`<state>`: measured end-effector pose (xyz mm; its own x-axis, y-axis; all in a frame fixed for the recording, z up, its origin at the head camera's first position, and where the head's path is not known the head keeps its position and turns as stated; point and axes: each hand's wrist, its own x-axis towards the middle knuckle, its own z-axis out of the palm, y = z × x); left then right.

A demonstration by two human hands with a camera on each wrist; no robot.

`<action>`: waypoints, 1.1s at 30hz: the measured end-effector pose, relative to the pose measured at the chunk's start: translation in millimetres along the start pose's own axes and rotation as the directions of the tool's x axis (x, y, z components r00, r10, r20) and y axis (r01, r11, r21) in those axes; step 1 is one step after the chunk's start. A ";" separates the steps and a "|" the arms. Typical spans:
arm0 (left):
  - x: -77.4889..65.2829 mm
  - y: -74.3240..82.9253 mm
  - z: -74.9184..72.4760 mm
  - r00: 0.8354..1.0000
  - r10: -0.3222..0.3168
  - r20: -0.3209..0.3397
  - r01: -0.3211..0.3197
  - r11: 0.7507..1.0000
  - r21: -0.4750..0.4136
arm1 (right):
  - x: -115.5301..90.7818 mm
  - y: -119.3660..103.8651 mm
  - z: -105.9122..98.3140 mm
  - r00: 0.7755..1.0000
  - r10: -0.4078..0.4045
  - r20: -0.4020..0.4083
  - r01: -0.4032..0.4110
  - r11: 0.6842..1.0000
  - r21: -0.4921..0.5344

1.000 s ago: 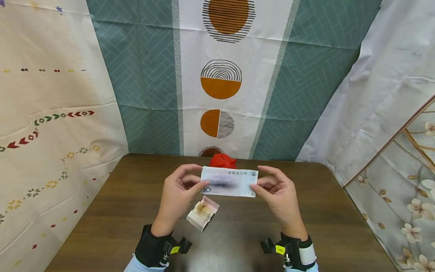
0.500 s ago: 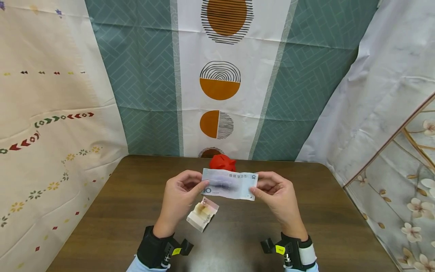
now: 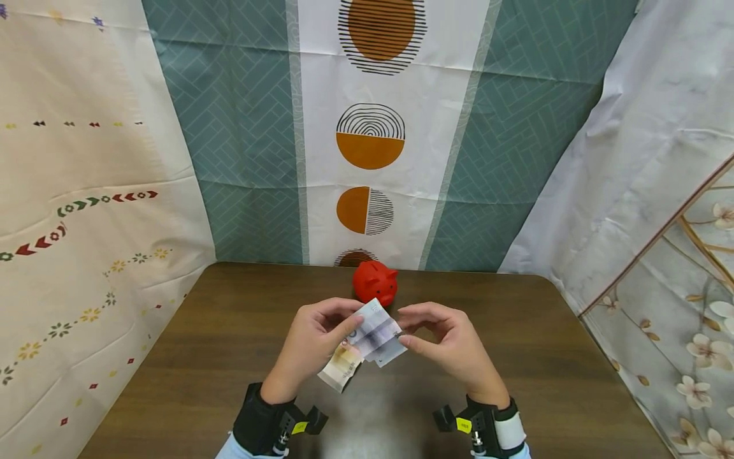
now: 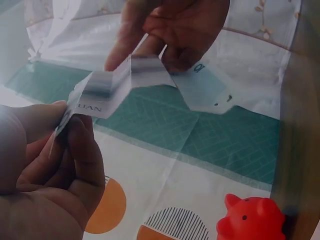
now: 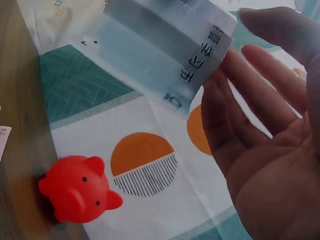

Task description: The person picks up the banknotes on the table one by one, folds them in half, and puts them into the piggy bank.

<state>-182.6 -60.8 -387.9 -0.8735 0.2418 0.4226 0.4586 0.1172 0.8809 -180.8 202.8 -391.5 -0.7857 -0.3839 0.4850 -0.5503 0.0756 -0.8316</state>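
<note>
A bluish play banknote [image 3: 374,328], creased into folds, is pinched at its left end between the thumb and fingers of my left hand [image 3: 314,341]. My right hand [image 3: 444,344] is at the note's other side, its thumb and index finger apart and the fingertips at the folded edge. In the left wrist view the banknote [image 4: 115,87] bends in a zigzag, and its far part hangs down. The right wrist view shows the fingers [image 5: 265,85] fairly straight beside the note [image 5: 170,45]. Below the left hand lies a folded yellowish-pink note [image 3: 339,366], partly covered by the bluish one.
Just behind the hands a red piggy bank [image 3: 375,282] stands near the back edge of the brown wooden table [image 3: 545,357]. Patterned cloths [image 3: 246,127] hang behind and at both sides.
The bluish note was stretched flat between both hands; now it is folded and turned diagonally. My right hand has come left, closer to the left hand. More of the piggy bank shows.
</note>
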 end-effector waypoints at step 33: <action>-0.6 -0.4 11.9 0.991 0.063 -0.121 -0.071 0.996 -0.060 | 7.8 -4.8 26.7 0.899 0.133 -0.417 -0.082 0.987 0.138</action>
<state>-180.3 -49.5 -391.1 -0.8560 0.1305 0.5002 0.5089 0.0420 0.8598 -176.7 174.9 -390.9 -0.8975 0.0492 0.4384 -0.4397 -0.0214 -0.8979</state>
